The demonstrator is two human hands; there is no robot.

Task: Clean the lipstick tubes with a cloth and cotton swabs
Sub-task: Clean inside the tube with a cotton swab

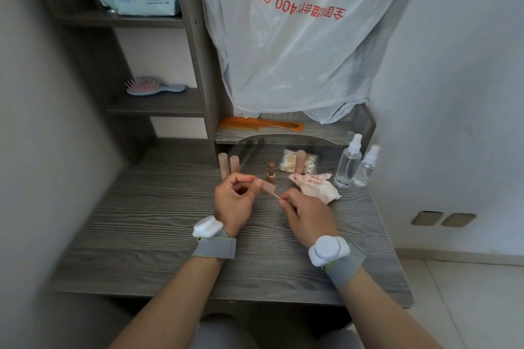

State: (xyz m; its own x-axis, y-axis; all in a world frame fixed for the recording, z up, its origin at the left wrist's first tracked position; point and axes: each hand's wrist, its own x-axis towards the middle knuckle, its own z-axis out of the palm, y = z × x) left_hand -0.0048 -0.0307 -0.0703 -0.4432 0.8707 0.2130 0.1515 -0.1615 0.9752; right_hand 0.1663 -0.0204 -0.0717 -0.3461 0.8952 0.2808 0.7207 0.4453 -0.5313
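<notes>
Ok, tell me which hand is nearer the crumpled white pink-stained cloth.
Right. The right hand is close beside the cloth, at its near-left; the left hand is farther left.

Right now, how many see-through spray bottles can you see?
2. The taller spray bottle stands on the desk, right of the stained cloth; the shorter spray bottle stands just beside it, on its right. I see none hidden.

The desk (158, 215) is grey wood-grain. The comb (261, 125) is orange, the hairbrush (153, 86) pink and blue, the bag (297, 59) translucent white with red print, the tubes (229, 166) tan.
</notes>
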